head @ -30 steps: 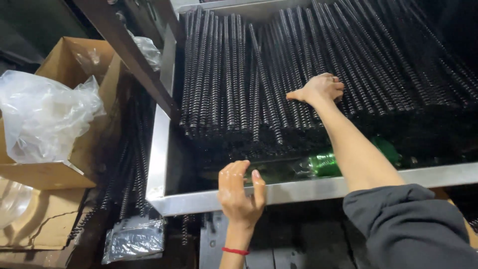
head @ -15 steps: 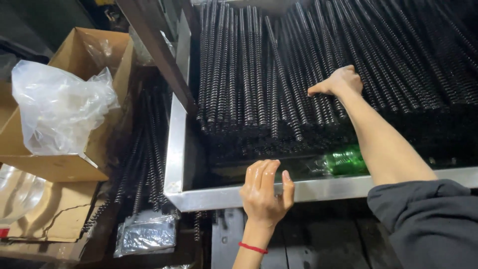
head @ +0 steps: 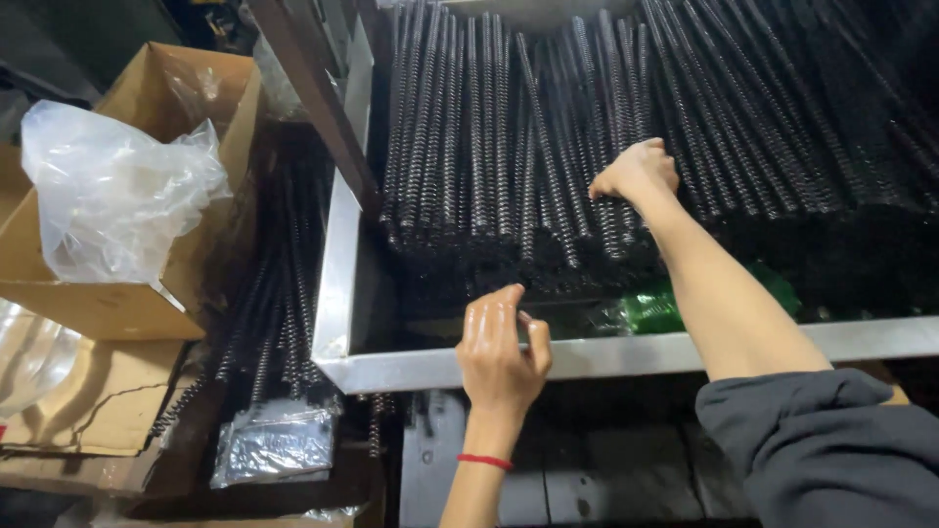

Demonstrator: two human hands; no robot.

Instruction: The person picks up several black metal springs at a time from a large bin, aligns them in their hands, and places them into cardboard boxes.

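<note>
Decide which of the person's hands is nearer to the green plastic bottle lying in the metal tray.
Left, narrowly. The left hand rests at the tray's front rim, beside the green bottle; the right hand is farther up, on the black coiled springs.

Red band [head: 484,461] on left wrist; dark grey sleeve [head: 822,450] pushed up.

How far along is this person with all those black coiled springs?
Done: a few springs already lie outside the metal tray, beside a cardboard box holding a plastic bag. In hand: the right hand is closed on springs in the pile, while the left hand hovers open over the tray's front rim. Left: nearly everything, since the tray is heaped full.
</note>
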